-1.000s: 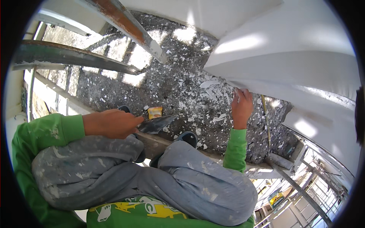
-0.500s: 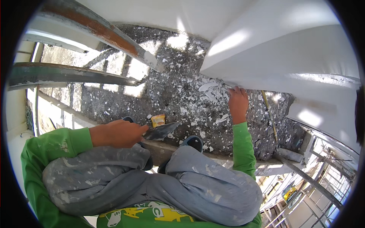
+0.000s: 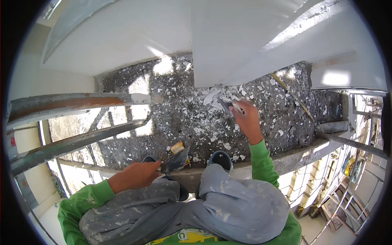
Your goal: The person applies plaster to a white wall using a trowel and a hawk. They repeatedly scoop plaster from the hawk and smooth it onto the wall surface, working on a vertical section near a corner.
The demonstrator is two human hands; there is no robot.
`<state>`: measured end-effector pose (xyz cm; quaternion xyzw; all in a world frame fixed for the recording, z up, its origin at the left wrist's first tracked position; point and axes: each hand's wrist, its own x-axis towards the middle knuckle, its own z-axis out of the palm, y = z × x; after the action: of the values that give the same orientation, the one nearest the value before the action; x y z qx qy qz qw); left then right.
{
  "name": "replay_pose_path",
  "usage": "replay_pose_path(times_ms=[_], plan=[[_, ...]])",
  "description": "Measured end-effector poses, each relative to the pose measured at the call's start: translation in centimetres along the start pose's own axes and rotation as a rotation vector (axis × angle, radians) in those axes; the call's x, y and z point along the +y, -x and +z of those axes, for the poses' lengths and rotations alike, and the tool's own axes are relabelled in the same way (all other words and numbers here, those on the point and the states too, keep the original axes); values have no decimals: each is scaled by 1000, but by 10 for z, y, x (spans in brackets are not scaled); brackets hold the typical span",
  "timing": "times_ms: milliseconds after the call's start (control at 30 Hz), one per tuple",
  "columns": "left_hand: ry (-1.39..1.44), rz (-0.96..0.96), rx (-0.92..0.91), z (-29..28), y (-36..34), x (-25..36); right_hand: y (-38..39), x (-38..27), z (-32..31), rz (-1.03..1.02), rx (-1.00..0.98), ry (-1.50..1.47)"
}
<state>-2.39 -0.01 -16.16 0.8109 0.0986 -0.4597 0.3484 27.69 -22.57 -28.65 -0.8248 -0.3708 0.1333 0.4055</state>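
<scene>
"Away from the white wall [image 3: 234, 45] since the earlier frame: that right hand [image 3: 248, 120] was up against its lower edge, wasn't it?"

"Yes, and now it's a little nearer the person, over the floor [image 3: 204, 130]. The whole view has swung round as well."

"What's in its grip?"

"A scraper [image 3: 225, 106], pinched between thumb and fingers. Its grey blade points ahead and to the left of the grip, with a large white flake [image 3: 211, 97] just beyond the tip. Whether they touch, I can't tell."

"And the left hand [image 3: 139, 176]?"

"Closed round a broad dark blade [image 3: 176, 161], which sticks out to the right of that fist. The handle is hidden in the fingers. A yellow packet [image 3: 177, 147] lies just past the blade, partly behind it."

"Anything else near the grips?"

"White chips are scattered all round the right one, and a yellowish strip [image 3: 295, 98] lies farther off to its right. A slipper [image 3: 221, 159] is between the two hands, closer to the body. Two metal beams [image 3: 83, 101] reach in from the far left, beyond the left fist."
</scene>
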Motion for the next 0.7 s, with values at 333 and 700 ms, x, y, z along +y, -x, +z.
replay_pose_path(times_ms=[333, 700], plan=[[-63, 30, 93, -6, -2, 9, 17, -7, 7, 64, 403, -369], [-142, 49, 113, -24, -2, 28, -34, -50, -47, -244, 550, -320]])
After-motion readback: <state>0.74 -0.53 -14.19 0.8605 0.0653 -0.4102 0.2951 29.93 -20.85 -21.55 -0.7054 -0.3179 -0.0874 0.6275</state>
